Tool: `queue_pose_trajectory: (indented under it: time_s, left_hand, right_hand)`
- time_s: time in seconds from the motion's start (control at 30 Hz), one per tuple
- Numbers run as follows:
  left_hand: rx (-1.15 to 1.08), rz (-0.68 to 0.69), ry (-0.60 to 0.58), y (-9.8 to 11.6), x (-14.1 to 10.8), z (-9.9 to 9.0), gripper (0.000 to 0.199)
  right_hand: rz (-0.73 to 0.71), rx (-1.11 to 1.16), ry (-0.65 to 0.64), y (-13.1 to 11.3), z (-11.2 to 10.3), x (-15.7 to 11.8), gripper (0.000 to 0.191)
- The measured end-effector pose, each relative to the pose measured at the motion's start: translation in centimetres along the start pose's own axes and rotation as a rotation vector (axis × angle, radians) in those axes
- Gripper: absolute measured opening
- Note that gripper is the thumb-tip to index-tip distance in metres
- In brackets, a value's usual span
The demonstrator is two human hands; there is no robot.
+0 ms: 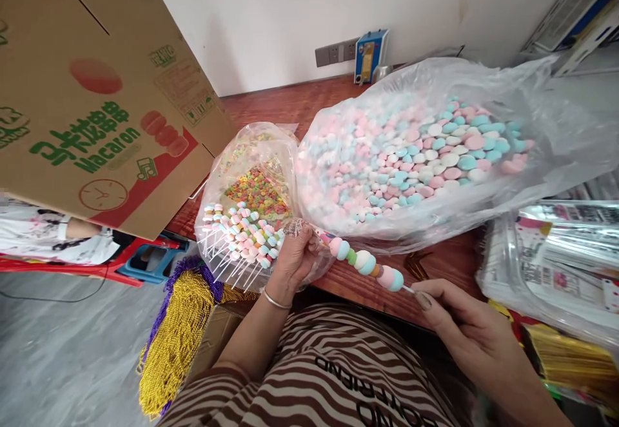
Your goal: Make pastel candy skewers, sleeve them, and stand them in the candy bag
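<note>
A marshmallow skewer (366,262) slants across the front of the table, with pink, blue and white marshmallows and small green and orange pieces between them. My right hand (464,324) pinches its bare white stick between thumb and finger. At the skewer's other end, my left hand (296,253) is closed on a clear printed plastic wrapper (321,236); how far the wrapper covers the candy is hard to see. Just left of that hand, several finished skewers (246,237) lie in a clear bag (280,146) beside small colourful candy rings (258,191).
A large clear bag of loose marshmallows (435,156) spreads over the wooden table (280,99). A cardboard box (101,91) stands at the left. Clear plastic trays (546,278) lie at right. Gold beaded strands (178,343) hang below left. A blue device (370,57) sits by the wall.
</note>
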State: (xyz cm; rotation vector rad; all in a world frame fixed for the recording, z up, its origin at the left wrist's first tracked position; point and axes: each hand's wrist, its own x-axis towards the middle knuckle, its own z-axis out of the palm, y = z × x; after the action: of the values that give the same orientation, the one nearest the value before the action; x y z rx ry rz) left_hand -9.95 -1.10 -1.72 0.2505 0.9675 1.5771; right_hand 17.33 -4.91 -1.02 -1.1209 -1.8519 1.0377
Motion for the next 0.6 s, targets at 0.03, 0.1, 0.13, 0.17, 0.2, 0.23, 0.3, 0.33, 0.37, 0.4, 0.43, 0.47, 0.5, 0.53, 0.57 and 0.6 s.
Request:
queue_pose_trajectory:
  time_s: [0.03, 0.1, 0.13, 0.17, 0.2, 0.23, 0.3, 0.33, 0.37, 0.4, 0.43, 0.47, 0.5, 0.53, 0.57, 0.6]
  left_hand:
    - [0.01, 0.022, 0.004, 0.1, 0.0, 0.0, 0.061]
    - [0.02, 0.061, 0.009, 0.2, 0.0, 0.1, 0.061]
    - [0.023, 0.077, 0.008, 0.2, 0.1, 0.1, 0.06]
    - [0.027, 0.091, 0.006, 0.2, 0.1, 0.0, 0.06]
    - [0.035, 0.101, 0.002, 0.2, 0.2, 0.0, 0.06]
    - [0.047, 0.108, -0.005, 0.2, 0.3, -0.2, 0.06]
    - [0.081, 0.117, -0.039, 0.2, 0.5, -0.5, 0.061]
    - [0.099, 0.114, -0.071, 0.2, 0.6, -0.6, 0.061]
    - [0.114, 0.105, -0.109, 0.2, 0.7, -0.8, 0.062]
    - [0.125, 0.091, -0.147, 0.1, 0.8, -0.9, 0.063]
    - [0.133, 0.069, -0.182, 0.1, 0.8, -0.9, 0.065]
    - [0.138, 0.04, -0.214, 0.0, 0.9, -0.9, 0.065]
    - [0.143, 0.009, -0.24, -0.1, 0.9, -0.9, 0.066]
    - [0.151, -0.026, -0.257, -0.1, 0.9, -0.9, 0.066]
    - [0.155, -0.045, -0.24, -0.2, 0.9, -0.8, 0.066]
    - [0.162, -0.059, -0.21, -0.3, 0.8, -0.8, 0.066]
  right_hand:
    - [-0.015, -0.022, 0.011, 0.0, 0.0, -0.1, 0.019]
    - [-0.022, -0.046, 0.021, -0.1, -0.1, -0.4, 0.016]
    - [-0.014, -0.044, 0.023, -0.1, -0.2, -0.5, 0.016]
    - [0.005, -0.032, 0.019, 0.0, -0.3, -0.6, 0.016]
    - [0.035, -0.005, 0.012, 0.0, -0.4, -0.6, 0.017]
    - [0.08, 0.041, -0.003, 0.1, -0.4, -0.7, 0.019]
    - [0.214, 0.193, -0.064, 0.4, -0.5, -0.8, 0.026]
    - [0.293, 0.292, -0.104, 0.7, -0.4, -0.8, 0.029]
    - [0.37, 0.397, -0.143, 0.9, -0.3, -0.7, 0.033]
    - [0.437, 0.499, -0.174, 1.0, -0.2, -0.7, 0.035]
    - [0.49, 0.59, -0.196, 1.1, 0.0, -0.5, 0.037]
    - [0.526, 0.666, -0.207, 1.1, 0.1, -0.4, 0.038]
    - [0.553, 0.725, -0.211, 1.1, 0.3, -0.2, 0.039]
    - [0.573, 0.767, -0.211, 1.0, 0.4, -0.1, 0.04]
    - [0.584, 0.794, -0.206, 0.9, 0.6, 0.0, 0.04]
    - [0.587, 0.806, -0.192, 0.9, 0.7, 0.1, 0.041]
